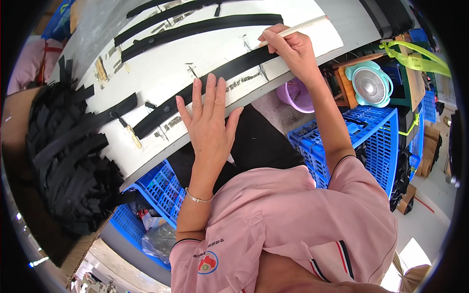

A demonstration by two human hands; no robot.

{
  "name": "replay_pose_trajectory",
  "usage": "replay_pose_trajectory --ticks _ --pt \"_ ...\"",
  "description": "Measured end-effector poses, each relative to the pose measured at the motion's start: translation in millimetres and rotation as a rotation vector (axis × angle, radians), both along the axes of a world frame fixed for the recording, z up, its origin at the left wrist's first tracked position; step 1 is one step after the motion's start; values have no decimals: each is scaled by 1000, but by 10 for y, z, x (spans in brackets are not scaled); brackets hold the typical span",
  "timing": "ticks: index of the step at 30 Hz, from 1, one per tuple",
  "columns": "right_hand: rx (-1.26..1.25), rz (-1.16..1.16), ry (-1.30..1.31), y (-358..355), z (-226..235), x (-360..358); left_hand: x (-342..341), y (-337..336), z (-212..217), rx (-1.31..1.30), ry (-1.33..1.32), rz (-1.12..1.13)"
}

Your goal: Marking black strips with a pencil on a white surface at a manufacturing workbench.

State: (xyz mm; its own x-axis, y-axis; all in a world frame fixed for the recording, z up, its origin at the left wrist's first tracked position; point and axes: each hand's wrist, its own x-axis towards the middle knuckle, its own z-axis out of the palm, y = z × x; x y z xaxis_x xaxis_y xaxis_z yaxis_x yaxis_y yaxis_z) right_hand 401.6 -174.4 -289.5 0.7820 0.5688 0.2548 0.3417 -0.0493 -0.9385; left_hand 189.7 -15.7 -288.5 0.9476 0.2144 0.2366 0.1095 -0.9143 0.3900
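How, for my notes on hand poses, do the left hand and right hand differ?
The left hand has its fingers spread over a black strip; the right hand curls around a pale pencil. The left hand has a bracelet at its wrist; the right hand shows none. Both are ungloved.

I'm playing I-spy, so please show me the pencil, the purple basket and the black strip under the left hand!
Pencil [305, 26]: head view, its upper shaft.
Purple basket [288, 95]: head view, its side.
Black strip [239, 67]: head view, an uncovered stretch.
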Motion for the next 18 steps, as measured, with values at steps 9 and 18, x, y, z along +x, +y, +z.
replay_pose_trajectory --ticks 9,18 --pt "-126 6 -85 41 -36 -57 -13 4 -15 -21 -6 10" --pt "-143 -6 -136 65 -30 -76 -15 2 -8 -25 -23 10"
